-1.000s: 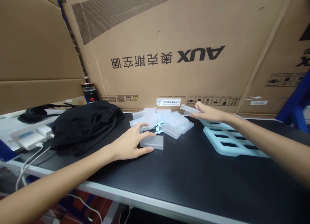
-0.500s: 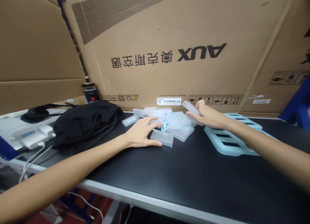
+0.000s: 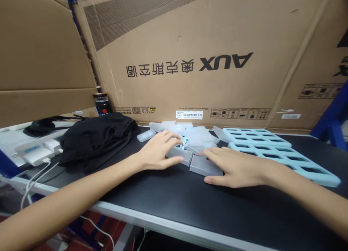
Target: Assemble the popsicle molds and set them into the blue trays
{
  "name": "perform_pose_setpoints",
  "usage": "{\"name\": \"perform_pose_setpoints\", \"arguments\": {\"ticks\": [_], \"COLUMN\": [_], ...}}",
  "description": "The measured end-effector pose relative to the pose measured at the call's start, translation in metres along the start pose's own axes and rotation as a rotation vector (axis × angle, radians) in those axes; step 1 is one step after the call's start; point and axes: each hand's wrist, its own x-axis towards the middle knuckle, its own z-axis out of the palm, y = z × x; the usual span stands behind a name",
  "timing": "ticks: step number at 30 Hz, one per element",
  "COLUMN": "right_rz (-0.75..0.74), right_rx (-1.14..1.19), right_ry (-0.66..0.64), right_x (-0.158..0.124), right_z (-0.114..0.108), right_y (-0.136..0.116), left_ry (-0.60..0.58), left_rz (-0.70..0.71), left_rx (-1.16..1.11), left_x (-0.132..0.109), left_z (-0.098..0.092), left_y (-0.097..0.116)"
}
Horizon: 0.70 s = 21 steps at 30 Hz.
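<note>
My left hand [image 3: 160,151] rests at the left of a pile of translucent plastic boxes [image 3: 197,135]. Its fingers are apart, with the thumb over one small translucent box [image 3: 182,155] that is partly hidden. Beside it, my right hand [image 3: 231,166] has its thumb and fingers around the end of another translucent box [image 3: 204,165], which lies on the black tabletop [image 3: 168,196]. The two boxes are almost end to end. Some small light-blue pieces [image 3: 185,139] show among the pile, too small to name.
Two light-blue trays with rectangular openings, a far one [image 3: 257,137] and a near one [image 3: 288,158], lie on the right. On the left are a black cloth bag [image 3: 100,142], a white power strip [image 3: 36,153] and a dark bottle [image 3: 102,104]. A large cardboard box [image 3: 190,91] stands behind.
My right hand has come down and toward me from above the pile. A translucent box now lies under it, beside the left hand's box. My left hand has barely moved.
</note>
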Motion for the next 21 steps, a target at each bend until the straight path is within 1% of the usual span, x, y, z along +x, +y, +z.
{"name": "perform_pose_setpoints", "arguments": {"ticks": [2,5,7,10,13,16,19,21], "right_rz": [-0.017,-0.032,-0.007,0.064,0.094,0.096,0.068,0.047], "right_rx": [0.0,-0.016,-0.024,-0.061,-0.107,-0.074,0.069,0.158], "right_ry": [0.037,0.055,0.046,0.02,0.013,0.01,0.033,0.072], "right_x": [0.003,0.005,0.005,0.003,0.002,0.001,0.0,0.0], "right_z": [0.0,0.0,0.0,0.001,-0.001,-0.006,-0.01,-0.01], "right_y": [-0.001,0.0,0.003,0.011,0.017,0.016,0.009,0.003], "left_ry": [-0.056,-0.114,-0.127,-0.121,-0.089,-0.062,-0.028,0.022], "left_rz": [0.081,0.096,0.06,-0.03,-0.099,-0.122,-0.196,-0.237], "left_rx": [0.027,0.077,0.137,0.256,0.311,0.195,-0.059,-0.261], "left_x": [0.001,0.001,0.002,0.001,0.0,0.004,0.013,0.021], "left_z": [-0.001,0.002,0.005,0.005,0.003,0.004,0.007,0.01], "left_y": [0.016,0.027,0.025,0.022,0.03,0.049,0.065,0.07]}}
